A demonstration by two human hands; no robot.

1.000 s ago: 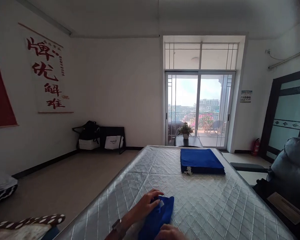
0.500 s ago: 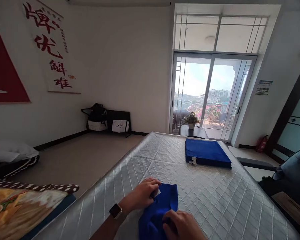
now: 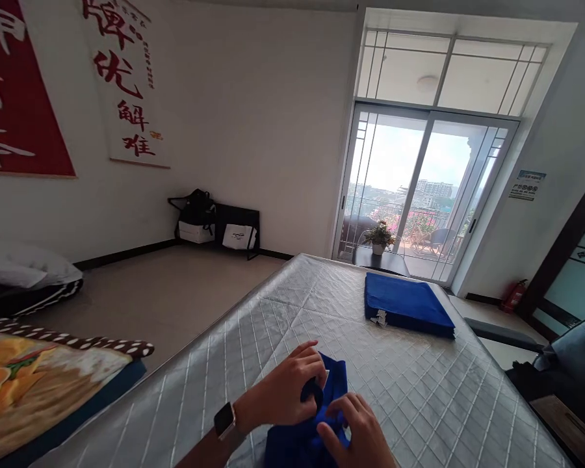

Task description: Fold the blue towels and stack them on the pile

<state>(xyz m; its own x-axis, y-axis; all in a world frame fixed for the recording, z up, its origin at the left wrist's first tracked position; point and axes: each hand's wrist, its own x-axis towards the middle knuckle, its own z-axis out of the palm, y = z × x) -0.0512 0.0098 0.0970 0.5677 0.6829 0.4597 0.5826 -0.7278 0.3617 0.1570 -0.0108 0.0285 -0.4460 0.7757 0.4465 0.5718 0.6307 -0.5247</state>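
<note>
A piece of blue cloth (image 3: 338,378), rumpled and partly folded, lies on the silver quilted cover right in front of me. My left hand (image 3: 299,383), with a watch (image 3: 224,419) on its wrist, curls its thumb and fingers around a raised fold of this cloth. A small white tag shows by its fingers. On the near right side, my right hand (image 3: 355,426) has bent fingers and a thumb close together at the cloth, loosely pinching it. Both hands hide much of the cloth, and its near end runs out of the picture.
A neat stack of blue cloths (image 3: 404,302) with white tags lies farther off on the silver cover (image 3: 292,286). Behind it stands a potted plant (image 3: 379,237) on a dark table. A patterned cushion or blanket (image 3: 53,390) is at the left, and a dark chair (image 3: 572,364) at the right.
My left hand has moved slightly right and lifted a fold of the cloth. My right hand has shifted up, its fingers more extended. The view has tilted and turned a little left.
</note>
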